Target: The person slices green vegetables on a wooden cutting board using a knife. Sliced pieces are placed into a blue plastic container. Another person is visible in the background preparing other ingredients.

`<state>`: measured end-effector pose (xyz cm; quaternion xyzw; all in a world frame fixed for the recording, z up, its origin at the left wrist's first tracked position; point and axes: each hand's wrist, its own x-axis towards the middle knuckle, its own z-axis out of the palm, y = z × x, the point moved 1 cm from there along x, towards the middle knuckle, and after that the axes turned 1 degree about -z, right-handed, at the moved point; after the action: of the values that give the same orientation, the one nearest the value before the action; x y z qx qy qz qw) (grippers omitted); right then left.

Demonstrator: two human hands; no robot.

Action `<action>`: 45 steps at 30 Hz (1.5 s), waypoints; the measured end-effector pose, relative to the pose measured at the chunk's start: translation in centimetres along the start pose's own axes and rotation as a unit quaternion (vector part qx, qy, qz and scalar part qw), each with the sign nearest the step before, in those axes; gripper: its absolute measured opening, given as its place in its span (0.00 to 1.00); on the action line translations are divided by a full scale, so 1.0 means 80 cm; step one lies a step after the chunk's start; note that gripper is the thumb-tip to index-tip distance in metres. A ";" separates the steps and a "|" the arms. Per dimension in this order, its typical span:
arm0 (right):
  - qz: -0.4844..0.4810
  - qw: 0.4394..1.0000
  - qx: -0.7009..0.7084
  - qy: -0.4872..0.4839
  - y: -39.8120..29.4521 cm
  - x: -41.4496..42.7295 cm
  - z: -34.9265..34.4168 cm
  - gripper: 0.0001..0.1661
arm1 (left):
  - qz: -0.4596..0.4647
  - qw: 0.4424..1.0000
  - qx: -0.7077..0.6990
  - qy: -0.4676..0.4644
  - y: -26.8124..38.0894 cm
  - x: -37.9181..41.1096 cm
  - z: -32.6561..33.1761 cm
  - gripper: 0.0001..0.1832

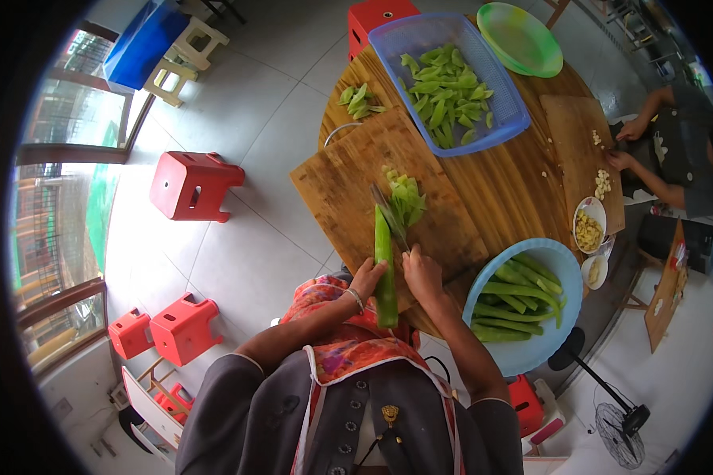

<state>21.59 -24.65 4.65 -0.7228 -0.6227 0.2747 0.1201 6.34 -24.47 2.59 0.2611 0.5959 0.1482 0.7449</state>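
My left hand (369, 278) grips a thick, peeled green stem (384, 243), which lies lengthwise over the near edge of a wooden cutting board (344, 178). My right hand (422, 273) holds a knife (391, 218) by its handle. The blade rests close along the right side of the stem's far end. Thin green slices (407, 199) are heaped just right of the blade. Beyond the board, a blue plastic basket (499, 133) holds many cut green pieces. A light blue basin (572, 297) at the right contains several whole green stems.
Green scraps (359, 101) lie beyond the board on the round wooden table (487, 184). Green plastic trays (520, 38) stand at its far edge. On the right, a co-worker's hands (624, 155) are over another board (570, 130) with pale pieces, near two bowls (589, 225). Red stools (190, 187) stand left.
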 end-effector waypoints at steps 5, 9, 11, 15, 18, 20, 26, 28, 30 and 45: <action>-0.025 0.999 0.017 -0.012 0.010 -0.014 -0.030 0.14 | -0.006 1.000 0.022 0.007 0.013 -0.009 -0.001 0.17; 0.018 0.995 0.006 -0.101 -0.010 -0.043 -0.066 0.13 | 0.003 0.999 0.036 0.012 0.012 -0.009 0.001 0.18; 0.021 0.995 0.016 -0.091 -0.014 -0.041 -0.064 0.13 | 0.007 0.999 0.030 0.014 0.014 -0.012 0.004 0.18; 0.013 0.999 0.009 -0.047 -0.005 -0.010 -0.008 0.14 | 0.015 1.000 0.009 -0.002 0.006 -0.006 0.002 0.17; 0.024 1.000 0.018 0.001 -0.011 0.005 0.011 0.14 | 0.008 1.000 -0.008 0.002 0.001 -0.001 0.001 0.17; 0.000 0.999 0.041 0.010 0.002 0.000 0.011 0.13 | -0.010 1.000 -0.003 0.008 0.004 0.000 0.000 0.17; 0.008 0.998 0.030 -0.060 -0.005 -0.037 -0.057 0.13 | -0.003 0.999 0.032 0.015 0.013 -0.006 0.001 0.17; 0.035 0.993 0.001 -0.113 -0.014 -0.048 -0.064 0.13 | 0.008 0.998 0.053 0.020 0.005 -0.001 -0.001 0.19; 0.024 0.995 0.011 -0.095 -0.017 -0.039 -0.059 0.13 | 0.016 0.998 0.056 0.020 0.000 0.002 -0.004 0.19; 0.075 0.978 0.192 0.044 0.023 -0.006 -0.003 0.17 | -0.034 0.994 -0.103 0.033 0.015 -0.010 -0.015 0.25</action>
<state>23.22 -25.43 4.03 -0.7424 -0.4963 0.3651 0.2630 5.12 -23.63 3.73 0.1579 0.6100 0.1914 0.7525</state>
